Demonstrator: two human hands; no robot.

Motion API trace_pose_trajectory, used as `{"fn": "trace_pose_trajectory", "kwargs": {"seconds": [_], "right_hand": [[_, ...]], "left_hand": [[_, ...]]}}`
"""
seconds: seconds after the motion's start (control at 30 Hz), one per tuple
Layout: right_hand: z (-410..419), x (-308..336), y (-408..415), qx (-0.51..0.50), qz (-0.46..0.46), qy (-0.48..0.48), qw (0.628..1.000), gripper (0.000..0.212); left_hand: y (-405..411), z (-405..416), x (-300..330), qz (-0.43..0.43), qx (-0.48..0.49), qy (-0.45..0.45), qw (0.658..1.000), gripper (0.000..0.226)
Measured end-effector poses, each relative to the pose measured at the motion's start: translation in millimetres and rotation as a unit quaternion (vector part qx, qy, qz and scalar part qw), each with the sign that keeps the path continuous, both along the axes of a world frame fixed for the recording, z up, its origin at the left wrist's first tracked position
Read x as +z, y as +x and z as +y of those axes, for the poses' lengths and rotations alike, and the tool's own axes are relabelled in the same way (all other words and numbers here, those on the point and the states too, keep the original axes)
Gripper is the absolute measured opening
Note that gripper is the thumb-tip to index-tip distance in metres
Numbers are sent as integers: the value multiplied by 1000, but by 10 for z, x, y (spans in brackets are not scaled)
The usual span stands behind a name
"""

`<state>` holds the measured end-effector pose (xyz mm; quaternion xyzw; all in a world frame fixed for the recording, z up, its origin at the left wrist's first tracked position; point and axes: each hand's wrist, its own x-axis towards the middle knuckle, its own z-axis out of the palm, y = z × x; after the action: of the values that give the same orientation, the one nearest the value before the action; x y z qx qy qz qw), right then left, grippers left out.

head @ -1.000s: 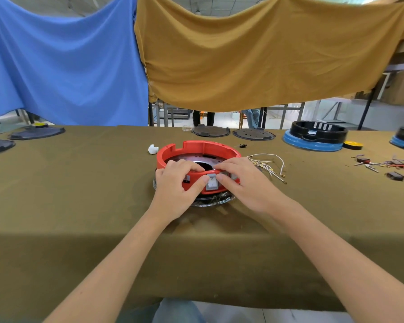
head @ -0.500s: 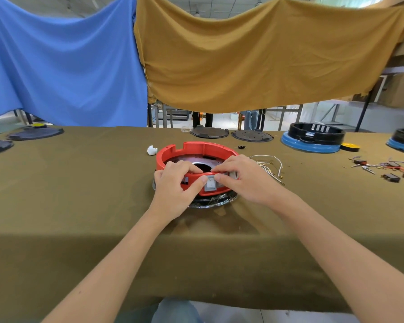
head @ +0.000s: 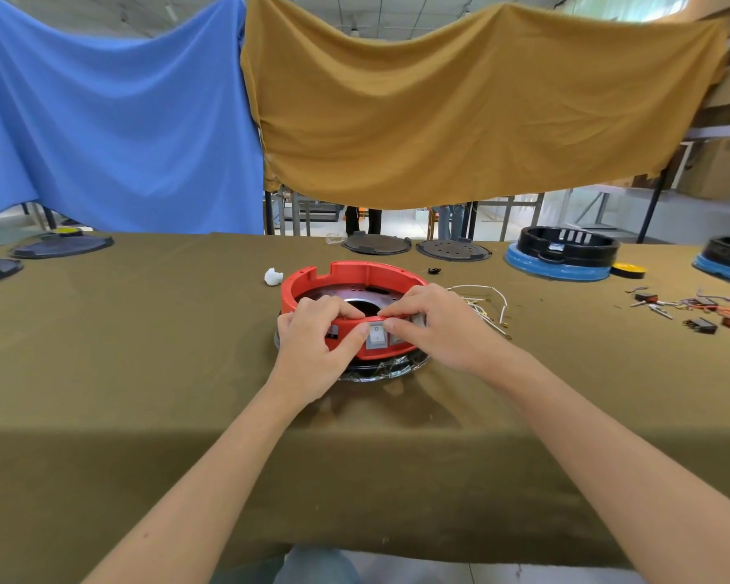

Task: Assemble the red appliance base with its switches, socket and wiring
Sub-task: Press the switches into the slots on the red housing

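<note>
The red appliance base [head: 355, 275], a round ring, stands on a shiny metal plate in the middle of the table. A grey rocker switch [head: 376, 335] sits in its near wall. My left hand [head: 312, 343] grips the near rim, thumb against the switch's left side. My right hand [head: 435, 326] grips the rim from the right, with fingertips on the switch's right edge; a second grey part shows under those fingers. A bundle of white wires [head: 487, 305] lies just right of the base.
A white scrap [head: 273, 276] lies left of the base. Loose switches and wires [head: 700, 314] are scattered at the right. Black bases on blue rings [head: 561, 255] and flat black lids [head: 454, 249] line the table's far edge. The olive tablecloth [head: 144, 351] covers the table.
Both hands stay on the near rim around the switch. The fingers have shifted only slightly.
</note>
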<state>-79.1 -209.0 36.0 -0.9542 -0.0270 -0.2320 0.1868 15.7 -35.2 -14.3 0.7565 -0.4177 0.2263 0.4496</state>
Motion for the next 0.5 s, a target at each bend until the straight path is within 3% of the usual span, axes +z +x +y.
{"fn": "trace_pose_trajectory", "kwargs": {"seconds": [0.37, 0.5], "right_hand": [[45, -67, 27, -27, -30, 25, 999, 23], [51, -83, -8, -26, -19, 18, 999, 27]], "left_hand": [[-2, -11, 6, 12, 1, 3, 1000, 10], [-33, 12, 11, 7, 0, 43, 999, 20]]}}
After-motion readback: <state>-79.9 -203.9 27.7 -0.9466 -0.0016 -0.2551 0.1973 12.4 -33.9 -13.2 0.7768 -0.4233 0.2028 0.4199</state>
